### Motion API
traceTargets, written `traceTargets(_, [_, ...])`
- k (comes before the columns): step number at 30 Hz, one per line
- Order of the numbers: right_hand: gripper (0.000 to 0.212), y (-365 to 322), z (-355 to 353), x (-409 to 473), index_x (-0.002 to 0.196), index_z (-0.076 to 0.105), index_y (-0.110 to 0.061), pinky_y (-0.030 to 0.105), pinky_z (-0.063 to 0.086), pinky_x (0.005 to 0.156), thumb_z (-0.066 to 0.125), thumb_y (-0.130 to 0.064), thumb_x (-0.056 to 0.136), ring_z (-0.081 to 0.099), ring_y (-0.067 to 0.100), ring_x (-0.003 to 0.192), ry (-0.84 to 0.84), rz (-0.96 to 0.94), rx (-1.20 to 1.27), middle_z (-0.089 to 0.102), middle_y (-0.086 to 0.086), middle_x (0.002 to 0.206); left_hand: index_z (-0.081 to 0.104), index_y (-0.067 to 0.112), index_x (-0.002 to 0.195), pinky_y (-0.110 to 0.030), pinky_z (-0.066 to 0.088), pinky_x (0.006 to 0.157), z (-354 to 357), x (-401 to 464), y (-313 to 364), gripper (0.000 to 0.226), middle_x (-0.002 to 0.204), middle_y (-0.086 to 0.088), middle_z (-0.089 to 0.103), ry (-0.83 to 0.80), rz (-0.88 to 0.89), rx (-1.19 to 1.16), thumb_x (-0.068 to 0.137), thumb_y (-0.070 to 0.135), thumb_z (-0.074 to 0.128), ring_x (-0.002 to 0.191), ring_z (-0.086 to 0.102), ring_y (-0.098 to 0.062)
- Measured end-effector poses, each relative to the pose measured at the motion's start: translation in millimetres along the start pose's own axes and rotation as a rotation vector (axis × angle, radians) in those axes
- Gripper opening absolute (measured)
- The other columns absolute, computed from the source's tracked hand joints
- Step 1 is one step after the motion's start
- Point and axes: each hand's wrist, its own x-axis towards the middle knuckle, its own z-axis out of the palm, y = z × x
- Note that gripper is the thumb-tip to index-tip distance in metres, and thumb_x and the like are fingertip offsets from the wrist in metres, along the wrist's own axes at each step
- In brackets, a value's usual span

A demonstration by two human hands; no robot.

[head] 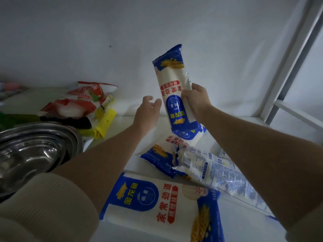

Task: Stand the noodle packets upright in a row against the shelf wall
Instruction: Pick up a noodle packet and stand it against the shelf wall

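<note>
— White shelf [122, 126] and back wall [209, 41], dim light. What's held?
— Right hand [196, 100] grips a noodle packet [174, 88], nearly upright, clear of the wall. Left hand [148, 110] open, just beside it.
— Around them?
— Three packets [157, 198] lie flat near; steel bowls [35, 151] near left; red and yellow bags [83, 103] far left; frame post [288, 58] right.

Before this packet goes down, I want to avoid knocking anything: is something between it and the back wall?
Nothing visible. The held packet in the right hand is near the wall; the shelf strip beneath looks bare. The open left hand hovers beside it.
</note>
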Motion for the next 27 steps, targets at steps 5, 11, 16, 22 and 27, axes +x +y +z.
traceTargets(5, [0.019, 7.5, 7.1, 7.6, 0.107, 0.061, -0.01, 0.046, 0.059, 0.081, 0.054, -0.006, 0.09, 0.07, 0.031, 0.093, -0.115, 0.107, 0.214, 0.072, 0.014, 0.103, 0.054, 0.009, 0.124, -0.032, 0.054, 0.078, 10.6, 4.3, 9.4, 0.034, 0.109, -0.009, 0.069, -0.221, -0.166, -0.525, 0.101, 0.031, 0.043, 0.093, 0.066, -0.019])
traceTargets(11, [0.063, -3.5, 21.2, 6.9, 0.139, 0.04, -0.018, 0.036, 0.041, 0.095, 0.061, -0.01, 0.079, 0.044, 0.026, 0.124, 0.273, -0.214, -0.038, 0.045, 0.008, 0.137, 0.052, 0.014, 0.111, -0.044, 0.056, 0.085, 4.0, 13.9, 17.2, 0.017, 0.105, -0.006, 0.067, 0.091, -0.097, -0.298, 0.096, 0.019, 0.051, 0.097, 0.068, -0.026])
traceTargets(16, [0.071, -20.6, 23.9, -0.4, 0.14, 0.041, -0.024, 0.044, 0.017, 0.112, 0.062, -0.017, 0.072, 0.026, 0.026, 0.142, 0.048, -0.923, -1.113, 0.04, 0.002, 0.147, 0.061, 0.01, 0.111, -0.04, 0.042, 0.083, -23.9, 28.7, 23.2, 0.024, 0.107, -0.011, 0.068, 0.233, 0.443, 0.667, 0.089, 0.011, 0.051, 0.101, 0.061, -0.033])
traceTargets(22, [0.012, -15.6, 41.0, 8.9, 0.087, 0.055, -0.014, 0.028, 0.038, 0.058, 0.059, -0.024, 0.083, 0.058, 0.027, 0.08, -0.19, -0.318, -1.103, 0.049, -0.002, 0.071, 0.073, 0.021, 0.085, -0.035, 0.029, 0.081, -40.7, 27.6, 7.8, 0.015, 0.087, 0.005, 0.075, 0.314, 0.893, 0.746, 0.074, 0.019, 0.064, 0.093, 0.062, -0.027])
traceTargets(27, [0.017, 1.8, 52.7, 19.0, 0.066, 0.053, -0.018, 0.026, 0.038, 0.05, 0.054, -0.02, 0.084, 0.055, 0.023, 0.068, -0.033, -0.297, -0.735, 0.056, 0.0, 0.071, 0.054, 0.014, 0.121, -0.039, 0.042, 0.087, -20.1, 30.5, -3.6, 0.064, 0.13, -0.015, 0.051, 0.543, 0.487, 0.456, 0.069, 0.047, 0.07, 0.115, 0.049, -0.034])
